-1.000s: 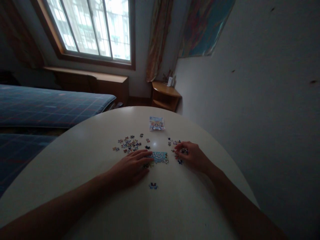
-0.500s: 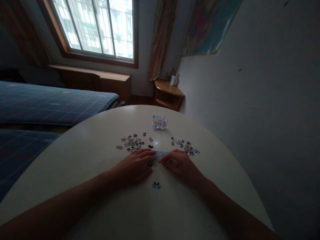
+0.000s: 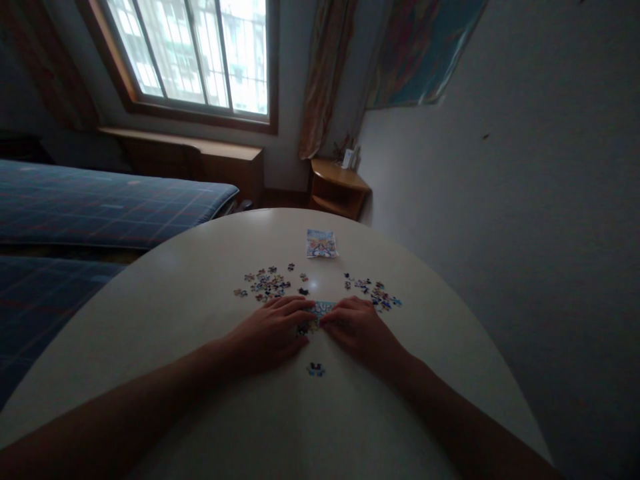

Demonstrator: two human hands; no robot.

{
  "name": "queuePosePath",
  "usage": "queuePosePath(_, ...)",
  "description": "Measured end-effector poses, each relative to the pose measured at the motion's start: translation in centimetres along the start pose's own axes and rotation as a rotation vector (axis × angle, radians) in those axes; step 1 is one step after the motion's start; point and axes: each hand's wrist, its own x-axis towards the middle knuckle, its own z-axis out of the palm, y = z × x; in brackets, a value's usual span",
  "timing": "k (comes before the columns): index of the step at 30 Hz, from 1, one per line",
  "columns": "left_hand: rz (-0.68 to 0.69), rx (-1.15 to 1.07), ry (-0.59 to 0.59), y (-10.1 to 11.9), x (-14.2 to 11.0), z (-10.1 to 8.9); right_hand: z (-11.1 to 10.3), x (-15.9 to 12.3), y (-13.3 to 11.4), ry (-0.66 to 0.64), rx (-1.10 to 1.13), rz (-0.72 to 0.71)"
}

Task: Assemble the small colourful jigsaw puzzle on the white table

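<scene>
A partly joined jigsaw puzzle (image 3: 323, 308), bluish along its top, lies on the white table between my hands. My left hand (image 3: 275, 327) rests flat over its left side, fingers stretched out and the thumb lower down. At the right side, my right hand (image 3: 357, 327) has its fingers pressed together against the puzzle's edge; whatever is between the fingertips is hidden. Dark puzzle pieces (image 3: 303, 329) show beneath my left hand. Closer to me lies a small light-blue and dark puzzle piece (image 3: 315, 369), apart from both hands.
Loose pieces (image 3: 270, 283) are scattered beyond my left hand, and another group (image 3: 380, 297) beyond my right. A small printed packet (image 3: 321, 244) lies farther back. The round table (image 3: 200, 267) stands by a wall, with a plaid mattress (image 3: 110, 207) to the left.
The right fingers have drawn closer together and flattened slightly at the puzzle's edge. My left hand stays in place. The view has shifted a little.
</scene>
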Motion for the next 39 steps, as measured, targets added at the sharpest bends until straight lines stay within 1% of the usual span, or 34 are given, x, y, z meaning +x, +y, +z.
queuePosePath(15, 0.003, 0.005, -0.007, -0.3, 0.0, 0.0, -0.4, -0.2, 0.2, -0.048, -0.037, -0.056)
queuePosePath(21, 0.004, -0.018, -0.008, -0.1, 0.0, -0.1, -0.6, -0.2, -0.1, -0.043, -0.009, 0.001)
queuePosePath(27, -0.006, -0.008, -0.024, 0.1, 0.0, -0.3, -0.6, -0.1, -0.2, -0.047, -0.036, 0.032)
queuePosePath(32, 0.007, 0.001, -0.029, -0.1, -0.1, -0.3, -0.8, -0.1, -0.4, -0.045, -0.09, 0.001)
queuePosePath(35, 0.023, 0.014, -0.008, -0.2, -0.1, -0.2, -1.1, -0.1, -0.5, -0.056, -0.111, -0.024)
queuePosePath(37, 0.026, 0.039, 0.0, -0.2, -0.1, -0.1, -1.2, -0.2, -0.5, -0.058, -0.118, -0.034)
queuePosePath(39, 0.035, 0.079, -0.017, -0.1, -0.1, -0.2, -1.4, -0.2, -0.6, -0.053, -0.123, -0.044)
